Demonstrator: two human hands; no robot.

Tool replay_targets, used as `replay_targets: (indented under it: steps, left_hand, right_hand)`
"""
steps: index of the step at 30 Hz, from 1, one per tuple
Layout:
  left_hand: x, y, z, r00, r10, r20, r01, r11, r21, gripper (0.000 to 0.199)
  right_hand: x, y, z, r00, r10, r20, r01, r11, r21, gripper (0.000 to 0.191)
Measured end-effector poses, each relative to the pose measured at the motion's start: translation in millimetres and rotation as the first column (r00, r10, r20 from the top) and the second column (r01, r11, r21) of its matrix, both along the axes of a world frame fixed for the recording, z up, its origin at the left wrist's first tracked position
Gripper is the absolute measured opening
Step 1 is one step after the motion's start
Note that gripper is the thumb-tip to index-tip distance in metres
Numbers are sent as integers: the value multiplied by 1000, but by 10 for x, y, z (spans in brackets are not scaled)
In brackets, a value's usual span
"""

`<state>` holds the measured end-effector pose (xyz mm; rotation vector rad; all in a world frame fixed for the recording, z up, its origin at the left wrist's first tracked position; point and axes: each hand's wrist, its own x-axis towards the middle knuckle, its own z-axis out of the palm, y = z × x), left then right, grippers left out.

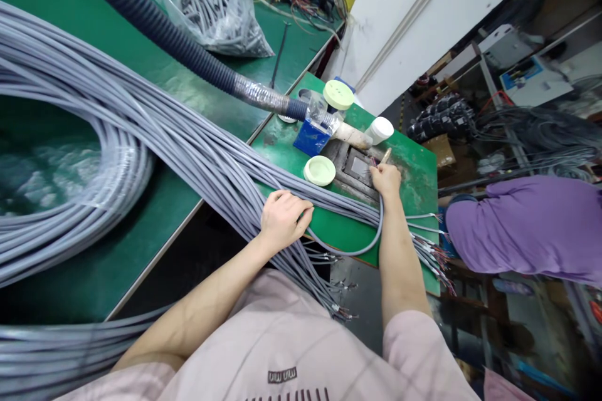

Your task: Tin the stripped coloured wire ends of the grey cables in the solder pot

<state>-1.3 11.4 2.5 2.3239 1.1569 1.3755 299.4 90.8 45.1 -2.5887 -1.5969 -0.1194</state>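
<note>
My left hand (pixel 285 220) rests with bent fingers on a thick bundle of grey cables (pixel 221 163); whether it grips one is hidden. At the solder pot (pixel 361 167), my right hand (pixel 386 180) is closed on the end of one grey cable (pixel 376 239), which loops down and back to the bundle. Thin wires stick out of its fingertips over the pot's silvery square. Left of the pot sits an open pale green dish (pixel 319 170). Stripped cable ends with coloured wires (pixel 435 257) hang at the right edge of the green board.
A dark ribbed hose (pixel 188 50) runs to a blue box (pixel 312 136) beside the pot. Behind stand a white cup (pixel 380 130) and a pale green lid (pixel 338 94). A bag of grey pieces (pixel 211 9) lies at the back. A person in purple (pixel 527 232) is at right.
</note>
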Motion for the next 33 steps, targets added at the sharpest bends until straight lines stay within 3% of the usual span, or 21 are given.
replay_targets:
  steps: [4,8,14,21,27,33]
  left_hand:
    - [0,1,-10,1000,4,4,-4,1000,21,7]
    - [3,-1,-15,1000,6,10,-6,999,38,6]
    - [4,-8,-22,1000,5,3,-5,1000,0,10]
    - [-4,-13,-20,1000,-4,0,4,1000,-4,12]
    - [-8,-21,-24,1000,5,-3,-5,1000,-20,14]
    - [-8,-23,-22,1000,4,1,-4,1000,-5,13]
  right_hand:
    - [-24,-12,40,1000,19,-4,-19,1000,14,26]
    - [-111,-112,206,997,73,-20,-72,995,62,31]
    - [-572,-255,458,915,349,-202,-302,925,231,35]
    - [-1123,-131,380,877,465,-122,-459,886,69,36]
    - [-1242,-27,292,885,466,-3,-464,879,-111,31]
    - [-1295,8,262,883,468,41,-453,872,-185,28]
